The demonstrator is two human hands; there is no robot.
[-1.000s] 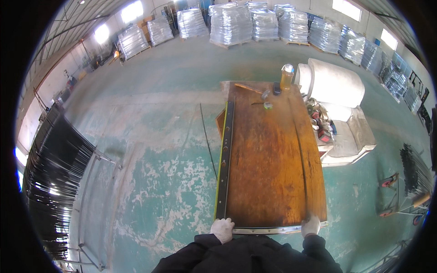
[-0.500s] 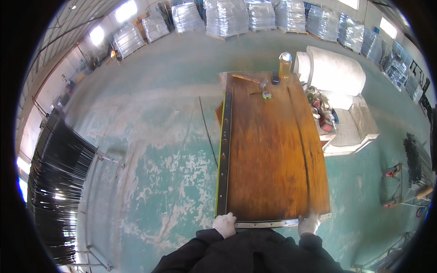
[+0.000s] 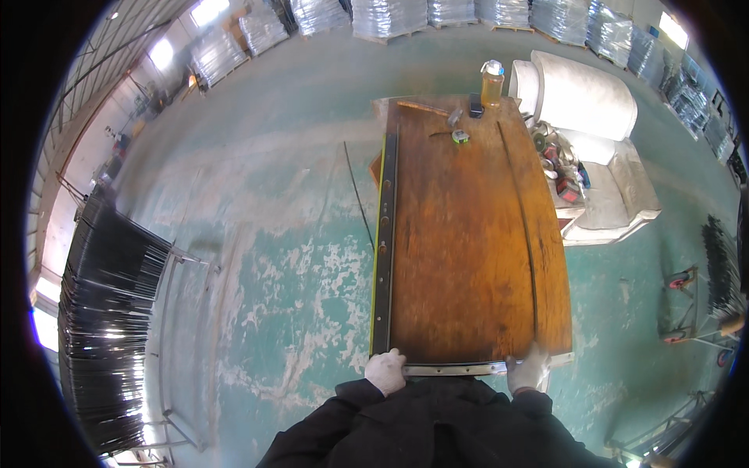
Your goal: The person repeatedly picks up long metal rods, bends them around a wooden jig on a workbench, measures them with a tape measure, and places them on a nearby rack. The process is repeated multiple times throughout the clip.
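Observation:
A long rusty-brown worktable (image 3: 468, 242) stretches away from me. A short silvery metal bar (image 3: 456, 369) lies across its near edge. My left hand (image 3: 387, 371), in a white glove, grips the bar's left end. My right hand (image 3: 529, 370), also gloved, grips its right end. A long dark metal rail (image 3: 384, 234) with a yellow-green edge runs along the table's left side, ending just above my left hand.
At the table's far end stand a bottle of yellow liquid (image 3: 491, 83), a small dark object (image 3: 475, 105) and a tape measure (image 3: 460, 137). A white armchair (image 3: 589, 132) sits right of the table. Black metal strips (image 3: 105, 312) lie stacked on the green floor at left. Wrapped pallets (image 3: 390, 15) line the back.
The view has shifted slightly closer over the table. Both hands stay on the bar at the near edge; nothing was let go.

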